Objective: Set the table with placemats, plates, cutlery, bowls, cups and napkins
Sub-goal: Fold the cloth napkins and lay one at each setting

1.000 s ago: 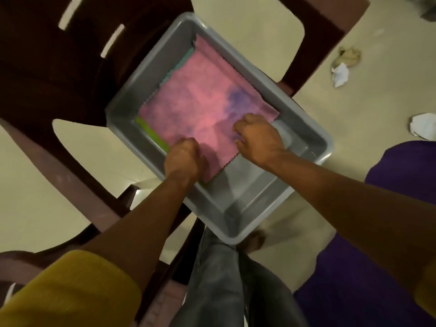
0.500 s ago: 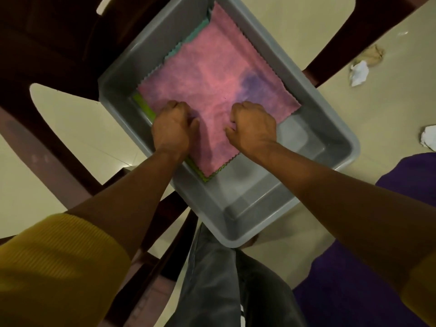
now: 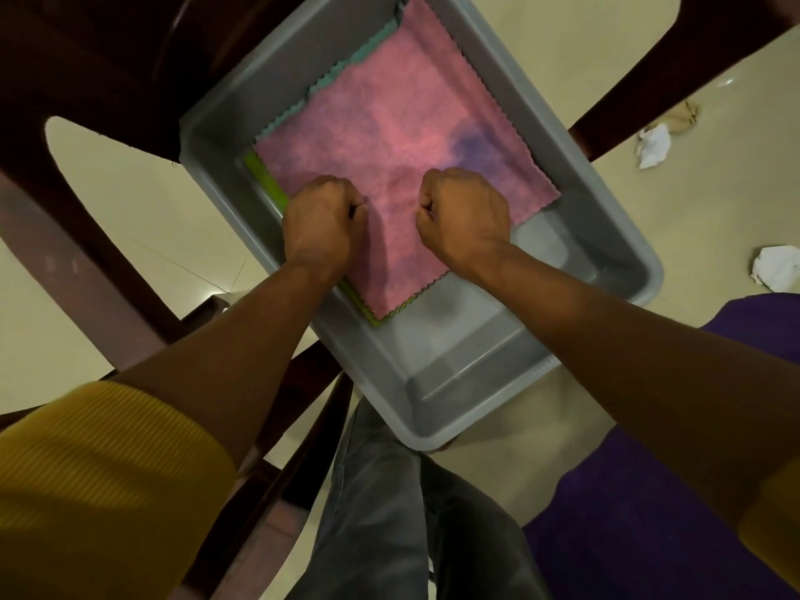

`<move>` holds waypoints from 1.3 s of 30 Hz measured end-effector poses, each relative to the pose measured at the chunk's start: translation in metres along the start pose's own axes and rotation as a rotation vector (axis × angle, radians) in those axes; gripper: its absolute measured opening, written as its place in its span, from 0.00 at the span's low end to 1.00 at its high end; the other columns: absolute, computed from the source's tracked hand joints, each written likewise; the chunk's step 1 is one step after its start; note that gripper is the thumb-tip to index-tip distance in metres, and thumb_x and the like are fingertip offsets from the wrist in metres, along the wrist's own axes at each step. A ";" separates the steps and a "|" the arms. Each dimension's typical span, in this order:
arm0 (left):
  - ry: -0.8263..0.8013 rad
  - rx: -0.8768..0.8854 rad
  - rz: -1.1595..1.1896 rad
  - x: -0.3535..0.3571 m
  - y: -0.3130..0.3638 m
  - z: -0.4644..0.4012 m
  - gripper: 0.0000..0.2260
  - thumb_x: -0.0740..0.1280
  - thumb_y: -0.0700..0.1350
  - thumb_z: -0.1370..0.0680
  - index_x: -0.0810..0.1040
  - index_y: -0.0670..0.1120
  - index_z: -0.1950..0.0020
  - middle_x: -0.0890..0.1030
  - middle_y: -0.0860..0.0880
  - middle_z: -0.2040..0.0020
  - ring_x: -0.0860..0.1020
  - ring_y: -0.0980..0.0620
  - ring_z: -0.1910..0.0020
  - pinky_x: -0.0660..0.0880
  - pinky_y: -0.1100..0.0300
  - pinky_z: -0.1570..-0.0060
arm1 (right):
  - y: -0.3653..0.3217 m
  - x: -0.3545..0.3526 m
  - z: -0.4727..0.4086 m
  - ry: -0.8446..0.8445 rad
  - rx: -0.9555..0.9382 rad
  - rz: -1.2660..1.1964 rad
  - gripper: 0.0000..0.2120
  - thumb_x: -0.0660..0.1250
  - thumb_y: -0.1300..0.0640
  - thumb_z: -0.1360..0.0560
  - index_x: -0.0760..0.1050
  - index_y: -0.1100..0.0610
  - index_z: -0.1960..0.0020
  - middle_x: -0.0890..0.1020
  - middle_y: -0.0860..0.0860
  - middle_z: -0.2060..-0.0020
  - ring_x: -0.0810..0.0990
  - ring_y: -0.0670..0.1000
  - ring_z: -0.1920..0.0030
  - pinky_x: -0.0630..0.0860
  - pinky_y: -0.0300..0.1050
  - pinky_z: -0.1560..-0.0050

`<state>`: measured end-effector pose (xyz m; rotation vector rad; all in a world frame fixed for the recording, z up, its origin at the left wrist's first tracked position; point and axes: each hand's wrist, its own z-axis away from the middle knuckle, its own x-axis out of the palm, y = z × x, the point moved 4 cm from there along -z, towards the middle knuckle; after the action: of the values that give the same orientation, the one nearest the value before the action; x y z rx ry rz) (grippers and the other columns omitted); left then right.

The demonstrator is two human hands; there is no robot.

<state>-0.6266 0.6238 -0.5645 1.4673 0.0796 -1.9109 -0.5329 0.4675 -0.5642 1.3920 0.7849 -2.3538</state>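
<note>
A grey plastic tub [image 3: 459, 383] sits on a dark brown chair. Inside it lies a stack of cloth placemats with zigzag edges. The top one is a pink placemat [image 3: 398, 136] with a purple patch. A teal placemat [image 3: 368, 54] and a green placemat [image 3: 264, 173] peek out underneath. My left hand [image 3: 322, 220] is curled on the pink placemat's near left edge, and my right hand [image 3: 465, 214] is curled on it toward the right. Both seem to pinch the fabric; the fingertips are hidden under the knuckles.
The dark brown chair [image 3: 86, 71] frames the tub at left and top. Crumpled white paper [image 3: 653, 145] and another crumpled wad [image 3: 777, 268] lie on the cream floor at right. A purple cloth surface [image 3: 649, 513] fills the lower right. My grey trouser legs [image 3: 389, 513] are below the tub.
Both hands have slid up the pink placemat, away from its near corner, and closed into tighter fists on the fabric. The view has shifted closer over the tub.
</note>
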 end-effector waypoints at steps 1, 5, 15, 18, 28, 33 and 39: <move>-0.005 0.006 -0.011 0.000 0.001 0.000 0.10 0.66 0.50 0.18 0.82 0.46 0.54 0.83 0.45 0.54 0.81 0.44 0.56 0.79 0.49 0.51 | -0.002 0.001 0.000 -0.002 -0.005 0.000 0.08 0.63 0.57 0.21 0.78 0.56 0.45 0.81 0.55 0.50 0.79 0.59 0.49 0.68 0.47 0.60; -0.013 0.038 -0.048 -0.005 0.005 0.003 0.10 0.67 0.49 0.19 0.81 0.43 0.52 0.81 0.42 0.52 0.79 0.41 0.54 0.78 0.47 0.53 | -0.010 0.000 0.001 0.007 -0.042 -0.004 0.07 0.64 0.58 0.22 0.78 0.56 0.46 0.80 0.55 0.50 0.79 0.59 0.50 0.70 0.48 0.61; -0.174 0.311 -0.192 -0.094 0.061 0.018 0.09 0.66 0.39 0.21 0.72 0.40 0.42 0.80 0.36 0.54 0.79 0.33 0.54 0.75 0.42 0.55 | -0.049 -0.074 0.013 -0.019 -0.181 -0.147 0.13 0.70 0.51 0.25 0.81 0.49 0.41 0.74 0.56 0.46 0.75 0.60 0.46 0.72 0.51 0.59; -0.246 0.395 -0.173 -0.134 0.090 0.028 0.13 0.68 0.42 0.23 0.72 0.41 0.41 0.80 0.38 0.51 0.79 0.34 0.52 0.77 0.43 0.52 | -0.050 -0.115 0.025 -0.001 -0.168 -0.150 0.11 0.68 0.51 0.23 0.83 0.53 0.45 0.77 0.55 0.45 0.74 0.59 0.43 0.68 0.47 0.55; -0.386 0.588 0.048 -0.237 0.194 0.074 0.05 0.64 0.41 0.17 0.77 0.51 0.48 0.80 0.52 0.52 0.78 0.50 0.52 0.78 0.45 0.50 | -0.014 -0.195 0.119 -0.030 -0.072 -0.211 0.09 0.64 0.45 0.30 0.69 0.43 0.67 0.73 0.49 0.61 0.75 0.57 0.54 0.77 0.54 0.55; -0.456 0.724 0.073 -0.257 0.247 0.099 0.08 0.63 0.42 0.16 0.82 0.51 0.44 0.83 0.53 0.46 0.81 0.53 0.46 0.79 0.46 0.46 | 0.023 -0.210 0.192 0.001 0.101 -0.281 0.15 0.62 0.45 0.33 0.83 0.52 0.58 0.82 0.53 0.58 0.79 0.60 0.55 0.77 0.50 0.59; -0.506 0.926 -0.087 -0.260 0.296 0.126 0.13 0.72 0.57 0.21 0.80 0.54 0.40 0.77 0.54 0.49 0.76 0.59 0.54 0.72 0.64 0.57 | 0.067 -0.240 0.298 0.265 0.362 -0.634 0.07 0.66 0.55 0.30 0.82 0.54 0.57 0.83 0.48 0.64 0.80 0.52 0.63 0.76 0.50 0.60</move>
<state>-0.5372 0.4754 -0.1883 1.4407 -1.1161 -2.4739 -0.5940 0.2319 -0.2612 1.8457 1.0312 -2.9384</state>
